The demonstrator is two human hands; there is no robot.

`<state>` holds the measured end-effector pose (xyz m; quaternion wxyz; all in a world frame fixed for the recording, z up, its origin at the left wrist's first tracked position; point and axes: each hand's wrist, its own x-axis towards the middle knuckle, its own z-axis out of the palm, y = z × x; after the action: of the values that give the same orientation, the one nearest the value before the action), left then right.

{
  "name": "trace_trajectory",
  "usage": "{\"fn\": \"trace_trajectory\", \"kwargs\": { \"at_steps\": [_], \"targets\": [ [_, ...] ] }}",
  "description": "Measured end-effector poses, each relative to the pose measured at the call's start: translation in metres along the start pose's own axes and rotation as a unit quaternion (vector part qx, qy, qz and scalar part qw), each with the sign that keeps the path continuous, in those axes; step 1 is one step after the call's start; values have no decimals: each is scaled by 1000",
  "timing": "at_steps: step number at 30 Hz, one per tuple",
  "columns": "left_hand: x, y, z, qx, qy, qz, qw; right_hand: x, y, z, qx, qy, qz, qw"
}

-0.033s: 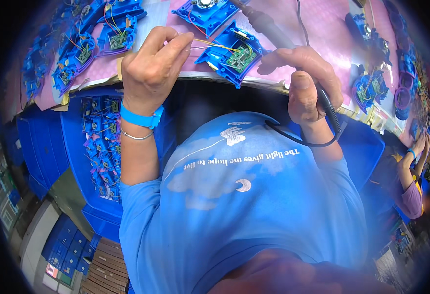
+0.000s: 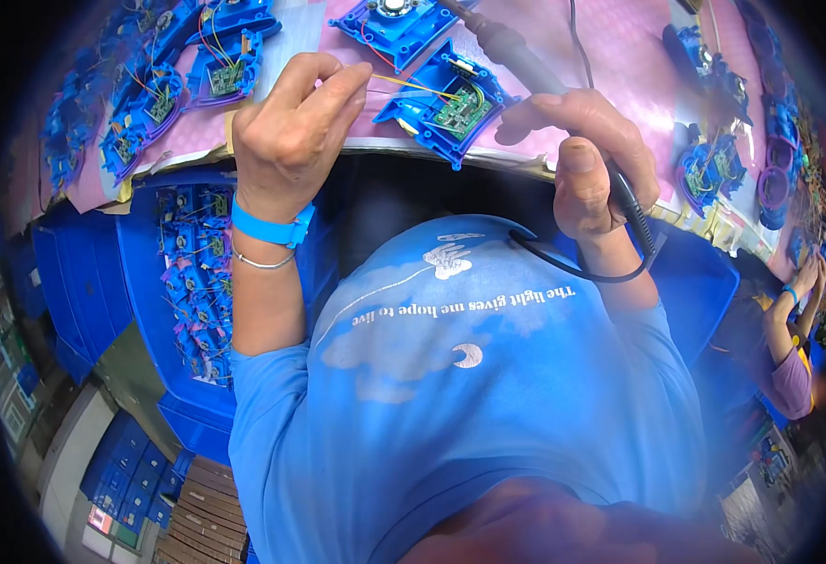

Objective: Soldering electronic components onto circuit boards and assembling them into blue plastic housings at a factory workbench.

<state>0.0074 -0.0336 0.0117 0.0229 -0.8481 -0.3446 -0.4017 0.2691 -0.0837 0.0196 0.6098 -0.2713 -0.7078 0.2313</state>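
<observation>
My left hand (image 2: 295,127), a blue band at its wrist, is closed in a pinch on thin yellow wires (image 2: 399,82). They run right to a green circuit board (image 2: 464,113) inside an opened blue plastic housing (image 2: 419,139) near the table's front edge. My right hand (image 2: 587,155) is wrapped round a dark soldering iron (image 2: 516,56), which slants up and left above the housing. Its tip is hidden past the upper edge of the picture. Another blue housing part (image 2: 394,33), with a round silver piece, lies just behind, joined by a red wire.
More blue housings with boards (image 2: 225,75) crowd the table's left; others (image 2: 711,174) lie at right. Below the edge at left stands a blue bin (image 2: 140,282) filled with similar parts. The iron's black cable (image 2: 610,276) loops before my shirt. Another person's hands (image 2: 805,277) are at far right.
The thin wires between my left fingertips and the board have shifted slightly. Both hands and the soldering iron stay almost where they were.
</observation>
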Motion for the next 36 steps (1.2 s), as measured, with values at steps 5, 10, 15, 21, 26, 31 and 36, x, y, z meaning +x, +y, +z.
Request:
{"fn": "trace_trajectory", "kwargs": {
  "at_steps": [5, 10, 15, 21, 26, 31, 36],
  "targets": [
    [11, 14, -6, 32, 8, 30, 999, -5, -3, -7, -2, -34, 46, 998],
    [21, -3, 13, 20, 55, 119, 991, -4, -4, -9, 23, -27, 106, 994],
    [24, -13, 23, 20, 28, 99, 994, 0, 5, -5, 53, 1, 108, 993],
    [24, -12, 24, 14, -13, 52, 998, 1, 6, -7, 12, -47, 113, 992],
    [24, -14, 26, 5, -23, 46, 999, 4, 6, -6, 8, -56, 120, 991],
    [24, -15, 27, 2, -26, 42, 999, 4, 5, -6, 8, -50, 134, 990],
    [24, -18, 29, 0, -2, 63, 998, 5, 6, -6, 10, -56, 138, 989]
  ]
}}
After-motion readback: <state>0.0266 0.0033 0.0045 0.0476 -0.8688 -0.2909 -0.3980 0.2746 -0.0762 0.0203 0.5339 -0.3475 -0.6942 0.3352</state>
